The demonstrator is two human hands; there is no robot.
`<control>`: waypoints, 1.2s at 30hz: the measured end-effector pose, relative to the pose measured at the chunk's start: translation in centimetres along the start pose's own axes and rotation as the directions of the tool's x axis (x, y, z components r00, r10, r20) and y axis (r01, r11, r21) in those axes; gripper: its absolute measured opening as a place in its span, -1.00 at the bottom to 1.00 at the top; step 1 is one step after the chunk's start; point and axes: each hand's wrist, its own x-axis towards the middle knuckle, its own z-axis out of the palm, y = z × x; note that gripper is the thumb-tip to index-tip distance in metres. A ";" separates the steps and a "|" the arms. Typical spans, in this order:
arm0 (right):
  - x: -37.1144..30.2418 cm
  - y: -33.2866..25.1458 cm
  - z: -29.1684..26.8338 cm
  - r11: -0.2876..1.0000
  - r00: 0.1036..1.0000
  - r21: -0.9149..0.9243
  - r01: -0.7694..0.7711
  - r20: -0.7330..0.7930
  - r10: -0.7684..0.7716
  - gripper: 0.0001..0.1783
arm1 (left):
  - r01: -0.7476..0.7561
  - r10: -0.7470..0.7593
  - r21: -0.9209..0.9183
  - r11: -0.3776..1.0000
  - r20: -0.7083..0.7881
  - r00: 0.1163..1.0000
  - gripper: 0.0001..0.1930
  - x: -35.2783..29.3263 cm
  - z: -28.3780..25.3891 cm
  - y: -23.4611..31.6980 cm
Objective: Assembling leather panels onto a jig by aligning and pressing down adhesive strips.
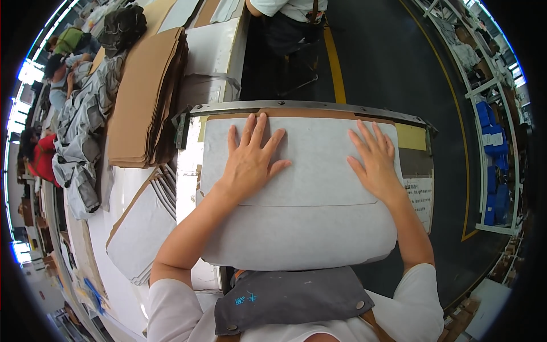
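A large white sheet with rounded lower corners [310, 165] lies in front of me, with a crease or edge running across its middle. A brown strip of board [325, 113] shows along its far edge, against a metal bar [313, 105]. My left hand [250, 157] rests flat on the sheet's left part, fingers spread, its fingertips reaching the brown strip. Toward the right end my right hand [373, 162] lies flat on the same sheet, fingers apart. Neither hand grips anything. What lies beneath the sheet is mostly hidden.
To the left stand a stack of brown cardboard sheets [145, 97] and a fanned pile of white sheets [142, 228]. Grey cloth [85, 137] is heaped farther left. A person [290, 23] is beyond the bench. Shelving with blue bins [493, 137] lines the right side.
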 end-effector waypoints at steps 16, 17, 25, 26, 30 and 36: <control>-0.5 0.9 0.3 0.998 0.998 -0.046 -0.034 -0.063 0.031 -0.42 | 0.003 -0.003 -0.001 1.000 0.017 1.000 -0.39 -0.1 -0.4 -0.2; -0.5 0.9 0.2 0.999 0.998 -0.042 -0.032 -0.059 0.029 -0.41 | 0.002 -0.002 -0.003 1.000 0.018 1.000 -0.39 -0.1 -0.4 -0.2; -0.6 1.0 0.1 1.000 0.997 -0.006 -0.022 -0.068 0.022 -0.41 | -0.001 0.001 0.011 1.000 0.019 1.000 -0.39 -0.1 -0.5 0.0; -0.5 1.0 0.1 1.000 0.997 -0.012 -0.020 -0.071 0.019 -0.41 | 0.006 -0.007 0.015 1.000 0.035 0.999 -0.39 -0.1 -0.6 0.0; -0.1 0.8 0.4 1.000 0.997 -0.016 -0.016 -0.073 0.015 -0.41 | 0.028 -0.030 0.017 0.999 0.067 0.997 -0.39 -0.3 -0.9 -0.2; -0.5 1.0 -0.3 0.999 0.999 -0.037 -0.033 -0.031 0.032 -0.38 | 0.049 -0.049 0.053 0.997 -0.004 0.999 -0.38 -0.2 -0.3 0.6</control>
